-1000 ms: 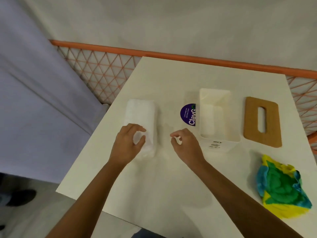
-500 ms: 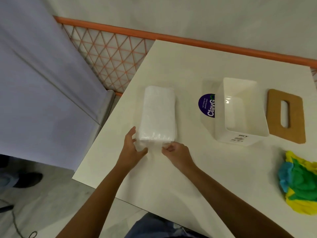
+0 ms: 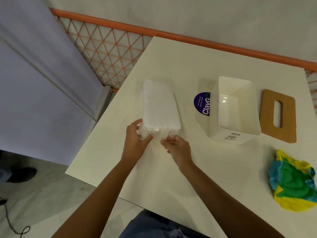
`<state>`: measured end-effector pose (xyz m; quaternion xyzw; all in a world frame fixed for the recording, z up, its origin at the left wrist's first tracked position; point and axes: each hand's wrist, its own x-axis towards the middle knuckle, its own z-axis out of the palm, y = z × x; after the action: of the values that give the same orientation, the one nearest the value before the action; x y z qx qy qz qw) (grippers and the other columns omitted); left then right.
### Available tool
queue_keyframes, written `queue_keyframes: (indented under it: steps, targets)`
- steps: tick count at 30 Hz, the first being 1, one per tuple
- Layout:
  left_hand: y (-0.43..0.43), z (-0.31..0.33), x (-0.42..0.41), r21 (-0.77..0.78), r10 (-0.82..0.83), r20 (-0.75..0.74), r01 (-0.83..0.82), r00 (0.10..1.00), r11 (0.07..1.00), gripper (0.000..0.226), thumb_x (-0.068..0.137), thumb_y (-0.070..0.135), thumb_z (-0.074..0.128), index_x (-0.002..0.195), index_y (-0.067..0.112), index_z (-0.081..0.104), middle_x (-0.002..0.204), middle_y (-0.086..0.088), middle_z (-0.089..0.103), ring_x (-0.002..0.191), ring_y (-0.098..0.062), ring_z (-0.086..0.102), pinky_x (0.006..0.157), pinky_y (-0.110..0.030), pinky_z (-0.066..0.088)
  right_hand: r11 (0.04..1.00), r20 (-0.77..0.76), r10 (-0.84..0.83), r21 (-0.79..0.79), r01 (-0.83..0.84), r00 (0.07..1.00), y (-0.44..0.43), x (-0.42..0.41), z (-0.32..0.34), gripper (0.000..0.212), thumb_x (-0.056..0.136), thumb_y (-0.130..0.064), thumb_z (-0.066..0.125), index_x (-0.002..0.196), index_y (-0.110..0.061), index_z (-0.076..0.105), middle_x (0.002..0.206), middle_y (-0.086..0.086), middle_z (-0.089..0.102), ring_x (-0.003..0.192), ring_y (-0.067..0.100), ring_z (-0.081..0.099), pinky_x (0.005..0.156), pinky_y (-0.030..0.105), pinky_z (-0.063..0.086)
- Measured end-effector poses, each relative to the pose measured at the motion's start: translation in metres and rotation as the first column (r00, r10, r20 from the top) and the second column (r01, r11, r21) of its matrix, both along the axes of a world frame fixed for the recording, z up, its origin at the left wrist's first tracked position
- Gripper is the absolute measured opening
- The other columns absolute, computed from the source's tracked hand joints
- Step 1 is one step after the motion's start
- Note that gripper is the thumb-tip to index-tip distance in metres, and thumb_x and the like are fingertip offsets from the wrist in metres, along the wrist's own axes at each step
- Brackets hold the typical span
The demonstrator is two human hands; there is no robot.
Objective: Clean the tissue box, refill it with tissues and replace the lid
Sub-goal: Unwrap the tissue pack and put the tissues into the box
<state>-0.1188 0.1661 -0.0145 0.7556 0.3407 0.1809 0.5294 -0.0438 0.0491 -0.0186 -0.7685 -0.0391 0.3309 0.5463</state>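
Both hands, left hand (image 3: pixel 135 141) and right hand (image 3: pixel 178 148), pinch the crinkled near end of the clear-plastic-wrapped white tissue pack (image 3: pixel 159 107). The pack lies flat on the white counter (image 3: pixel 171 177), long axis pointing away from the person, left of the open white plastic tissue box (image 3: pixel 233 109).

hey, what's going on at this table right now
A person is working at the near end of a plastic-wrapped tissue pack on the white table. The left hand has a grip on the crinkled wrapper, and the right hand pinches it beside it, apparently to open it. The white tissue box stands open and empty, its wooden lid lying flat beside it. A colourful cloth sits set aside.
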Motion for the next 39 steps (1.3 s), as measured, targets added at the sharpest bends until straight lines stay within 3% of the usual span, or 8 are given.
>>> queue_keyframes:
  steps: [3, 6, 12, 24, 28, 33, 36, 39]
  targets:
    - [-0.002, -0.003, 0.008, 0.009, 0.077, -0.084, -0.077, 0.993, 0.997, 0.055, 0.074, 0.042, 0.075, 0.122, 0.024, 0.053, 0.113, 0.006, 0.056, 0.097, -0.006, 0.060, 0.078, -0.026, 0.056, 0.999, -0.031, 0.002, 0.044, 0.000, 1.000, -0.005, 0.008, 0.011, 0.018, 0.077, -0.014, 0.072, 0.069, -0.022, 0.059, 0.073, -0.003, 0.063, 0.068, 0.008, 0.057, 0.077, 0.028, 0.048]
    - [0.005, -0.023, 0.018, 0.044, 0.078, -0.114, -0.073, 0.990, 0.996, 0.070, 0.068, 0.062, 0.071, 0.121, 0.019, 0.056, 0.111, -0.005, 0.063, 0.096, -0.022, 0.064, 0.075, -0.042, 0.059, 0.997, -0.030, 0.030, 0.079, -0.028, 0.999, -0.008, 0.016, 0.027, 0.016, 0.078, -0.014, 0.071, 0.068, -0.021, 0.061, 0.072, -0.004, 0.064, 0.066, 0.007, 0.056, 0.072, 0.023, 0.047]
    - [-0.006, -0.006, 0.026, 0.068, 0.153, -0.119, -0.145, 0.981, 0.987, 0.063, 0.075, 0.029, 0.076, 0.130, 0.014, 0.048, 0.122, -0.005, 0.054, 0.107, -0.020, 0.055, 0.083, -0.036, 0.056, 0.983, -0.035, 0.169, 0.075, -0.166, 0.985, -0.017, 0.031, 0.053, 0.012, 0.080, -0.017, 0.067, 0.071, -0.021, 0.060, 0.075, -0.008, 0.059, 0.070, 0.007, 0.053, 0.072, 0.022, 0.044]
    - [-0.025, -0.015, 0.013, -0.019, 0.123, -0.230, -0.130, 0.965, 0.991, 0.077, 0.071, 0.020, 0.081, 0.134, 0.012, 0.036, 0.132, -0.007, 0.043, 0.113, -0.025, 0.054, 0.086, -0.029, 0.047, 0.949, -0.177, 0.313, 0.109, -0.297, 0.933, -0.033, 0.054, 0.062, 0.005, 0.083, -0.015, 0.066, 0.081, -0.010, 0.064, 0.070, 0.001, 0.060, 0.064, 0.014, 0.055, 0.060, 0.022, 0.046]
    - [-0.045, -0.005, 0.001, 0.298, 0.187, -0.317, -0.089, 0.930, 0.951, 0.092, 0.057, 0.039, 0.087, 0.128, 0.008, 0.037, 0.123, -0.005, 0.036, 0.111, -0.020, 0.044, 0.093, -0.035, 0.044, 0.934, -0.263, 0.340, 0.208, -0.292, 0.903, -0.032, 0.054, 0.061, 0.008, 0.085, -0.015, 0.062, 0.080, -0.010, 0.066, 0.066, 0.000, 0.063, 0.061, 0.015, 0.054, 0.059, 0.024, 0.045]
    - [-0.059, 0.013, 0.003, 0.406, 0.189, -0.328, -0.042, 0.925, 0.913, 0.071, 0.065, 0.063, 0.072, 0.111, 0.016, 0.047, 0.107, 0.007, 0.039, 0.098, -0.010, 0.041, 0.088, -0.026, 0.025, 0.920, -0.241, 0.380, 0.197, -0.338, 0.893, -0.026, 0.056, 0.060, 0.014, 0.084, -0.016, 0.059, 0.091, -0.007, 0.068, 0.073, 0.004, 0.065, 0.061, 0.014, 0.053, 0.058, 0.023, 0.042]
    - [-0.051, 0.022, 0.012, 0.425, 0.198, -0.322, -0.046, 0.926, 0.904, 0.039, 0.089, 0.045, 0.055, 0.109, 0.011, 0.056, 0.109, -0.003, 0.053, 0.089, -0.018, 0.056, 0.085, -0.029, 0.039, 0.946, -0.167, 0.311, 0.149, -0.288, 0.936, -0.021, 0.059, 0.058, 0.020, 0.084, -0.018, 0.061, 0.097, -0.005, 0.069, 0.073, 0.001, 0.063, 0.062, 0.012, 0.050, 0.058, 0.022, 0.042]
    - [-0.042, 0.032, 0.016, 0.349, 0.177, -0.301, -0.065, 0.937, 0.935, 0.030, 0.097, 0.029, 0.046, 0.114, 0.008, 0.058, 0.110, -0.007, 0.057, 0.078, -0.015, 0.054, 0.077, -0.026, 0.043, 0.961, -0.074, 0.272, 0.060, -0.268, 0.959, -0.023, 0.061, 0.048, 0.012, 0.084, -0.017, 0.060, 0.089, -0.010, 0.068, 0.071, -0.002, 0.064, 0.061, 0.012, 0.051, 0.058, 0.022, 0.043]
